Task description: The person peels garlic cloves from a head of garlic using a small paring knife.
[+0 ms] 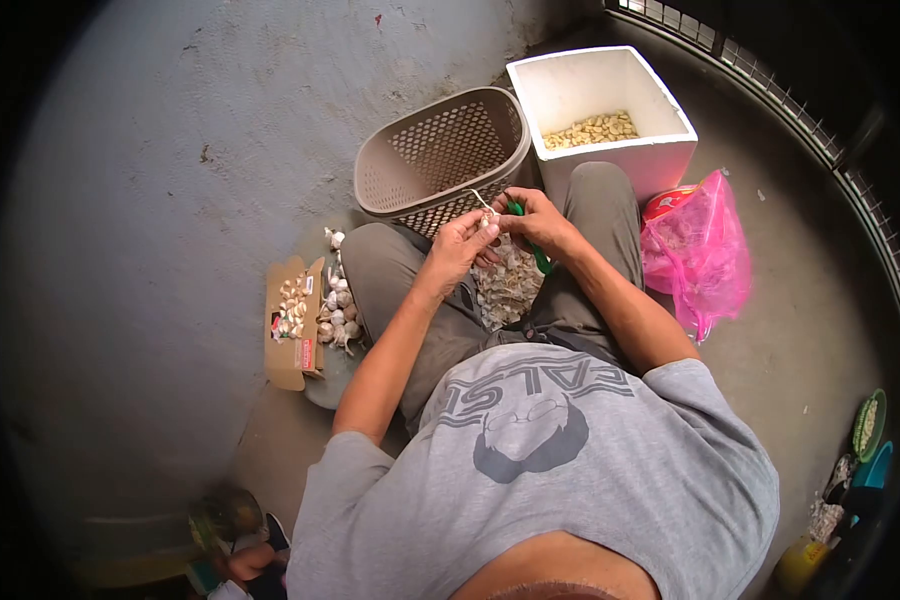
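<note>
My left hand (457,248) pinches a small piece of garlic (486,220) with a pale stem strip sticking up from it. Close against it, my right hand (535,222) has its fingers at the garlic and also holds a green-handled knife (539,255), whose blade is mostly hidden. Both hands are above my lap, just in front of the brown perforated basket (370,180). Below them, a heap of papery garlic skins (508,288) lies between my legs.
Whole garlic bulbs (340,315) and a cardboard box (286,375) holding cloves are beside my left leg. A white foam box (620,160) with peeled cloves stands beyond my right knee, near a pink plastic bag (710,255). Part of another person (255,562) shows at bottom left.
</note>
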A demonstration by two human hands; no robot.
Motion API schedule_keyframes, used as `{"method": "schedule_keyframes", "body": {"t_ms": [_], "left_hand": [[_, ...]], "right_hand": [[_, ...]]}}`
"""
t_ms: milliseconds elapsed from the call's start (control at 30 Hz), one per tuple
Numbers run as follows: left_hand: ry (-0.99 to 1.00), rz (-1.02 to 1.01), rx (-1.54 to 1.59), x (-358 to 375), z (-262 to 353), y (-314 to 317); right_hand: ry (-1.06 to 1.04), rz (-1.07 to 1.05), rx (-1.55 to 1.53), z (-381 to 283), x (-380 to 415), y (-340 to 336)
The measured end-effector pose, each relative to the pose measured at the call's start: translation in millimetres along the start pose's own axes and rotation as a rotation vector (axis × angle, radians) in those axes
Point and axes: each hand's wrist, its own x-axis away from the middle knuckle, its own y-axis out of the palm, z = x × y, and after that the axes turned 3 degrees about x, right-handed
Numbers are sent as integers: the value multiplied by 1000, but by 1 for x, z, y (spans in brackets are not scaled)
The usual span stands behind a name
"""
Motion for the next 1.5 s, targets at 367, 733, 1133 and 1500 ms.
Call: {"method": "schedule_keyframes", "body": {"t_ms": [367,733,1133,1500], "left_hand": [[278,-97,133,-21,33,-35],[425,73,317,-158,58,-107],[347,170,231,-177,37,-96],[405,275,15,-169,32,-91]], "right_hand": [[-182,149,477,-81,-13,28],[-327,120,524,-102,-166,-11],[-54,-100,352,-78,-170,-44],[13,-15,376,-67,-186,-27]]}}
